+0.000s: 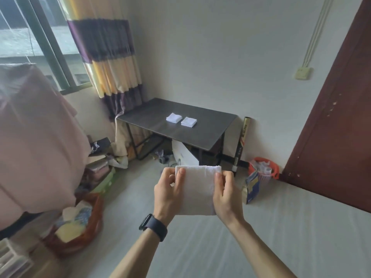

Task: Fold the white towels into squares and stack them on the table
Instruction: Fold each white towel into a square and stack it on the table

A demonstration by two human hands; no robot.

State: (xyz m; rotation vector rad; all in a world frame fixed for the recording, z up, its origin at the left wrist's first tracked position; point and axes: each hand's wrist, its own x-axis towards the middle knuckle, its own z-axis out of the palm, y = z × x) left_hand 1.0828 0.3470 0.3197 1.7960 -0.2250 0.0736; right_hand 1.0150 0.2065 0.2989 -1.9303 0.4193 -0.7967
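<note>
I hold a folded white towel (197, 189) upright in front of me, above the floor. My left hand (168, 192) grips its left edge, thumb on the front; a dark band sits on that wrist. My right hand (225, 194) grips its right edge. Farther off stands a dark table (210, 127) against the wall. Two piles of folded white towels lie side by side on it: the left pile (173, 117) and the right pile (188, 121).
A pink cloth (38, 141) hangs large at the left. Bags and an orange basket of clothes (78, 223) crowd the floor below it. A tall tube (242, 141), an orange bin (264, 167) and a blue carton (252, 187) stand right of the table. Brown door (337, 127) at right.
</note>
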